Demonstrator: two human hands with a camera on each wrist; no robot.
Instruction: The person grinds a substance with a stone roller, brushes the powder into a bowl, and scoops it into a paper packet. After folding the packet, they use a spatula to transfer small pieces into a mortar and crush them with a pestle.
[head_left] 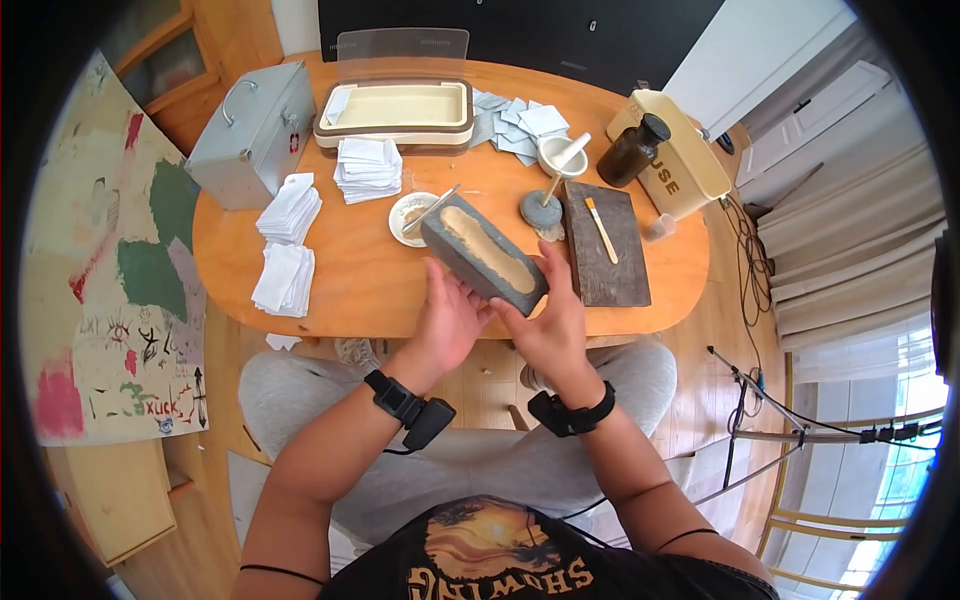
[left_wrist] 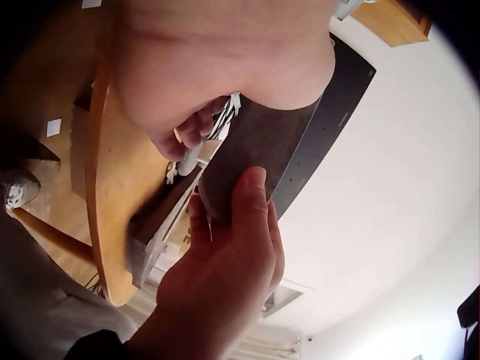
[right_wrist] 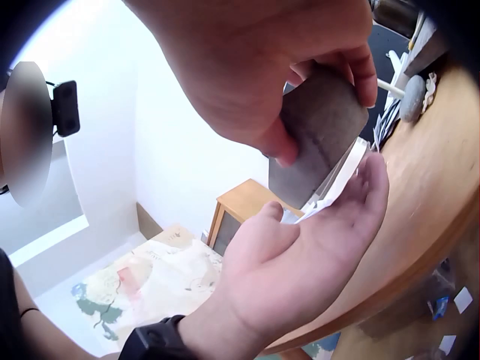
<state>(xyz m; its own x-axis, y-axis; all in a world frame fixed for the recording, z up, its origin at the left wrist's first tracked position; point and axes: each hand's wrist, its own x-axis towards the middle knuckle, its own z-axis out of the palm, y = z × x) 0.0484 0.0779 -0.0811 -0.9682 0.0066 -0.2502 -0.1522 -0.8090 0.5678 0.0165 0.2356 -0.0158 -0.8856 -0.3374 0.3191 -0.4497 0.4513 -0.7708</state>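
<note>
A dark grey rectangular block [head_left: 462,268] is held tilted over the table's front edge. Tan powder [head_left: 485,250] fills the long rounded hollow in its upper face. My right hand [head_left: 555,325] grips the block's near right end, thumb on one side and fingers on the other; the right wrist view shows this hold on the block [right_wrist: 319,120] from another side. Below the block's left side is my left hand [head_left: 450,320], palm up with loosely extended fingers. In the right wrist view, the left palm [right_wrist: 300,262] faces the block's lower edge.
Beyond the block stand a white bowl [head_left: 398,222] with a thin stick across it, a round grey stone [head_left: 541,212] with a wooden handle, and a white mortar [head_left: 552,165]. A brush [head_left: 602,232] lies on a dark board [head_left: 625,280] at right. Paper stacks [head_left: 285,280] are at left.
</note>
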